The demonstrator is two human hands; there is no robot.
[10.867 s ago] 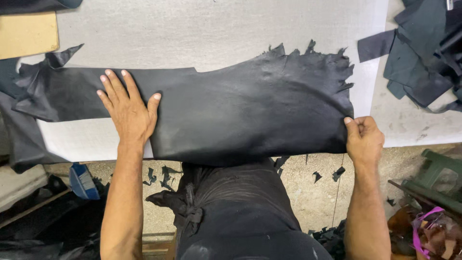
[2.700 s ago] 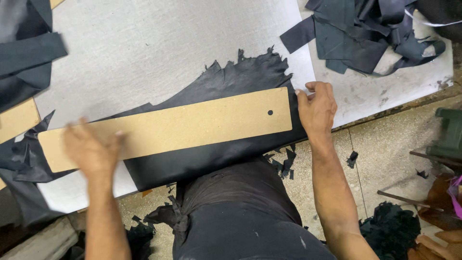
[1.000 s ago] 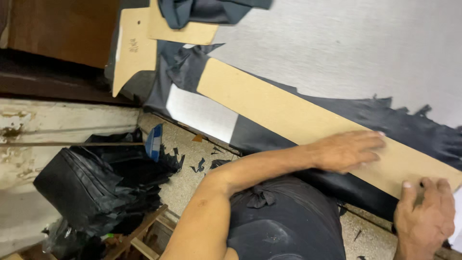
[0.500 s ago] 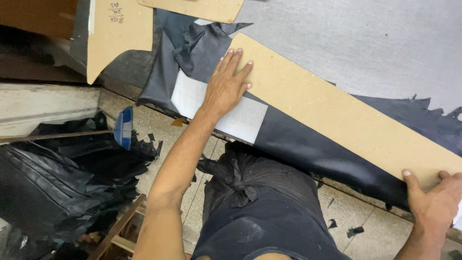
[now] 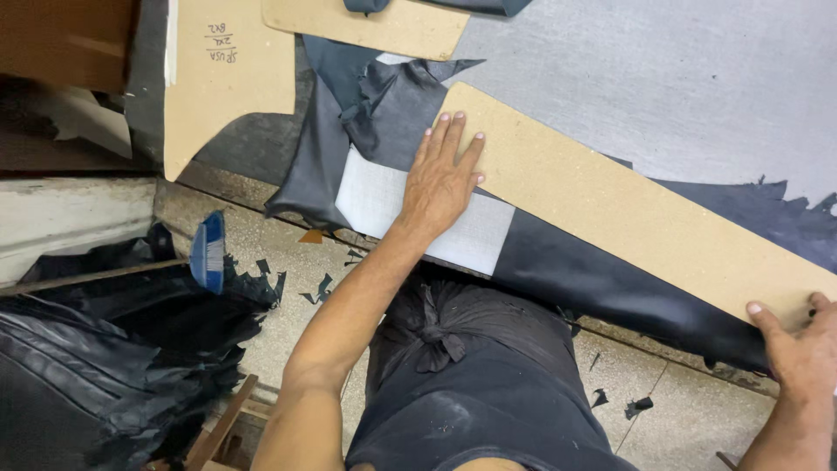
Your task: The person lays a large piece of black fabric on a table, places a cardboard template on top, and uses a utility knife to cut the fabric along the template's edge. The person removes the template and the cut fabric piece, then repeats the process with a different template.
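A long tan board strip (image 5: pixel 628 209), flat and speckled like pressed fibreboard, runs diagonally from the upper middle of the frame down to the lower right edge. It lies on a dark, matte leather hide (image 5: pixel 602 288) whose ragged edge shows at the far right; the hide is spread on a grey surface (image 5: pixel 663 70).

The left hand (image 5: pixel 445 179) rests flat at the strip's upper end, fingers spread and straight, fingertips on the board and the palm over the hide, gripping nothing. The right hand (image 5: pixel 802 344) sits at the lower right corner of the frame on the strip's other end, its thumb lying on the board; whether its fingers curl under the edge cannot be told.

Just below the left hand a pale grey rectangular patch (image 5: pixel 384 201) shows on the hide. Crumpled dark leather (image 5: pixel 384 96) bunches just beside the strip's upper end. Two more tan pattern boards (image 5: pixel 227 78) lie at the upper left. A blue brush (image 5: pixel 209 251) stands on the floor at centre left, near scattered black offcuts (image 5: pixel 318 288) and a heap of black leather (image 5: pixel 96 358) at lower left.
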